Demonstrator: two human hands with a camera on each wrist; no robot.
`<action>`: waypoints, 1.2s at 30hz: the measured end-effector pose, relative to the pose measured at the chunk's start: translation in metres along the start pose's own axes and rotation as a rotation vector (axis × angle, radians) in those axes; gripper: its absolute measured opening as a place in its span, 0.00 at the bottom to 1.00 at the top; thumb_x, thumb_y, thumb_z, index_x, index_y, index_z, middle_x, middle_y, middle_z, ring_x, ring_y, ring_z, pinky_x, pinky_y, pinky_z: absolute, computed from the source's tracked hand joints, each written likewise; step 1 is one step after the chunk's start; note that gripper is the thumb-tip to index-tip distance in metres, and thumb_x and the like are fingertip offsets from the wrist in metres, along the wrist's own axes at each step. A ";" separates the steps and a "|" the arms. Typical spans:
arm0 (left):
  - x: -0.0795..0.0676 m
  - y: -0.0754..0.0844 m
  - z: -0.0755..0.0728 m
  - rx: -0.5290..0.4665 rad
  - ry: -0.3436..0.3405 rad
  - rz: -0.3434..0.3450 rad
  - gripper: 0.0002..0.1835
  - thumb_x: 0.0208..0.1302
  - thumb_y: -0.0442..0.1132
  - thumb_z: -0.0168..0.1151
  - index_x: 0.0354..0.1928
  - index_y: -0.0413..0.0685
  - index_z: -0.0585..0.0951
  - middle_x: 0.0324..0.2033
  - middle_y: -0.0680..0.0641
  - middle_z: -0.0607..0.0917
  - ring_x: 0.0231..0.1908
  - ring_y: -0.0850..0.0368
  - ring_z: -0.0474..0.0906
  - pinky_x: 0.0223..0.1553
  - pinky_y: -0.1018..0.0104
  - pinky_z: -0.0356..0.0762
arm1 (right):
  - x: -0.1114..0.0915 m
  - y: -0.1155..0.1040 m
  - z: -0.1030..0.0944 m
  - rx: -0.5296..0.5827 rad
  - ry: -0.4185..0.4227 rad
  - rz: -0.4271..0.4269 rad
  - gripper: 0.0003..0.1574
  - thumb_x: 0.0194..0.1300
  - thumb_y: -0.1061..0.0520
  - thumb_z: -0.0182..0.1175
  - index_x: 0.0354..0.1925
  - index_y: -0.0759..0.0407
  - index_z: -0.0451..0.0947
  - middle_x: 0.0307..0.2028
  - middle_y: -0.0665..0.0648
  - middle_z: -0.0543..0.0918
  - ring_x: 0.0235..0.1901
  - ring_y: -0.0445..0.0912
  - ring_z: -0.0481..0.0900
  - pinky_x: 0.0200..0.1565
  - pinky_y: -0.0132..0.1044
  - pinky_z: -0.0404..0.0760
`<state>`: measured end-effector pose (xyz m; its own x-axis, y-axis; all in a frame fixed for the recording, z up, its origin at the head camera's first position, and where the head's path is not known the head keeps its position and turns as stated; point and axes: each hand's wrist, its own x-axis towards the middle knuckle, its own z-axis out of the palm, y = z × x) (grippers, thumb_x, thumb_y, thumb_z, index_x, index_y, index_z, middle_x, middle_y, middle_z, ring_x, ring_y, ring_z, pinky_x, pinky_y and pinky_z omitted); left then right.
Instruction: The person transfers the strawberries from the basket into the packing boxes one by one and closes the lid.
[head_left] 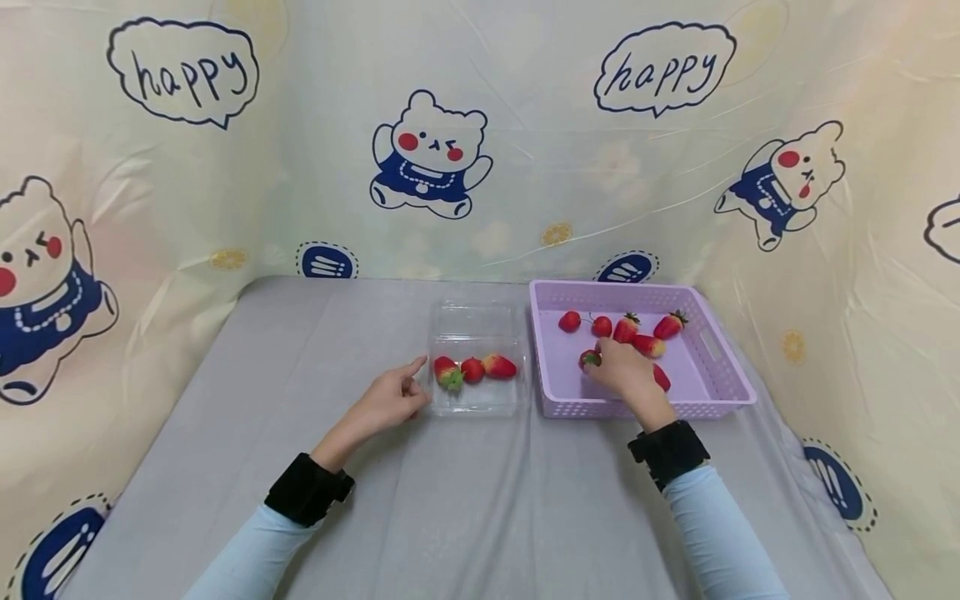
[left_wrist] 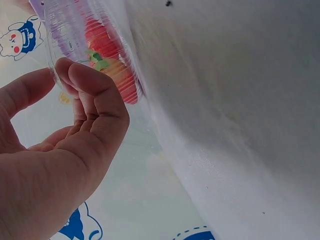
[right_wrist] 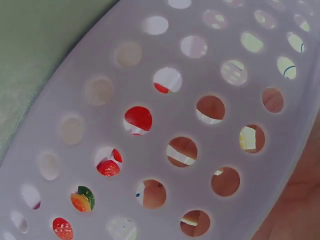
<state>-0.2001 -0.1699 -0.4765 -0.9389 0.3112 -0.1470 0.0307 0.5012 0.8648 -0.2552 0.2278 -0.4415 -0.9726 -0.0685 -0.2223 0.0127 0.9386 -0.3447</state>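
Observation:
In the head view my left hand point(head_left: 388, 398) is at the left side of a clear plastic clamshell box point(head_left: 472, 403). The left wrist view shows thumb and fingers pinching the box's thin rim point(left_wrist: 52, 47). Inside the box lie a strawberry with green leaves point(head_left: 447, 373), a round red fruit point(head_left: 472, 370) and another strawberry point(head_left: 499, 366). My right hand point(head_left: 626, 371) reaches down into the lilac basket point(head_left: 705, 407), thumb and index finger around a small strawberry point(head_left: 589, 359). In the right wrist view the basket's perforated wall point(right_wrist: 165, 112) covers most of that hand.
More fruit lies in the basket, including a round red one point(head_left: 569, 322), a leafy strawberry point(head_left: 669, 325) and a pale-tipped strawberry point(head_left: 648, 346). The box's open lid point(head_left: 474, 318) lies behind it. Grey cloth point(head_left: 465, 508) covers the table, and a printed curtain point(head_left: 525, 192) hangs behind.

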 end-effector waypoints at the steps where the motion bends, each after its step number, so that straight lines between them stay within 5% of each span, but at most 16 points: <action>1: 0.000 0.000 0.000 0.000 0.000 -0.001 0.40 0.71 0.33 0.64 0.80 0.32 0.59 0.25 0.46 0.79 0.25 0.52 0.73 0.30 0.63 0.71 | 0.000 0.000 0.000 0.005 -0.001 -0.003 0.28 0.69 0.48 0.69 0.57 0.67 0.77 0.33 0.60 0.81 0.37 0.56 0.81 0.44 0.52 0.83; 12: -0.002 0.002 0.001 -0.007 0.001 -0.019 0.40 0.71 0.33 0.65 0.81 0.33 0.59 0.25 0.46 0.79 0.26 0.52 0.73 0.30 0.63 0.72 | 0.000 -0.003 0.003 0.035 0.024 -0.044 0.22 0.69 0.48 0.71 0.48 0.65 0.80 0.28 0.58 0.80 0.34 0.55 0.79 0.38 0.46 0.79; 25: -0.002 0.002 0.000 0.009 0.005 -0.013 0.40 0.71 0.33 0.64 0.80 0.32 0.59 0.25 0.47 0.79 0.25 0.53 0.73 0.31 0.63 0.72 | 0.004 -0.006 0.005 0.004 0.010 -0.036 0.29 0.68 0.51 0.72 0.60 0.65 0.78 0.29 0.58 0.80 0.32 0.53 0.81 0.40 0.50 0.82; 36: -0.001 0.003 0.000 0.004 0.003 -0.018 0.40 0.72 0.33 0.64 0.81 0.33 0.59 0.26 0.46 0.79 0.26 0.52 0.74 0.30 0.63 0.72 | 0.004 -0.007 0.007 0.026 -0.006 -0.039 0.23 0.69 0.49 0.71 0.53 0.62 0.80 0.30 0.56 0.82 0.32 0.51 0.81 0.39 0.47 0.82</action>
<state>-0.1990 -0.1690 -0.4739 -0.9402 0.3001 -0.1609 0.0154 0.5094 0.8604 -0.2580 0.2185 -0.4461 -0.9709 -0.1070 -0.2141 -0.0190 0.9261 -0.3767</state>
